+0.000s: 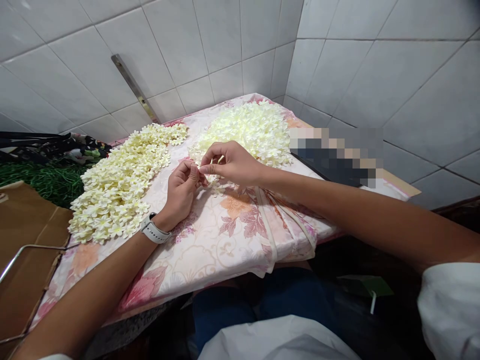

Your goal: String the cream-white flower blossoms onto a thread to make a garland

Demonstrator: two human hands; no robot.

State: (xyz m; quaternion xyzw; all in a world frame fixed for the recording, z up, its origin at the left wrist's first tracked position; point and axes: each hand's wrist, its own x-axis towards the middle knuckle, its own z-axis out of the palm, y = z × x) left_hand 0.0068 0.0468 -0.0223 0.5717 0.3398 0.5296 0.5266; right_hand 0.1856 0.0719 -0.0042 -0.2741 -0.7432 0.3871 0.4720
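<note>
My left hand [181, 191], with a white watch on its wrist, is closed in a pinch above the table. Its fingertips meet those of my right hand [235, 164], which is also pinched, thumb against forefinger. Whatever small thing lies between them is hidden by the fingers. Just under the right hand, a few pale flowers [215, 184] lie on the cloth. Behind it spreads a heap of white artificial flowers [249, 127]. To the left of my left hand runs a long pile of cream-yellow artificial flowers [120, 182].
A floral cloth [221, 240] covers the table, which stands against tiled walls. At the left are a cardboard box [30, 250] and green artificial grass [45, 182]. A dark flat object [318, 167], partly pixelated, lies at the right. Pale cord [267, 225] crosses the table's front edge.
</note>
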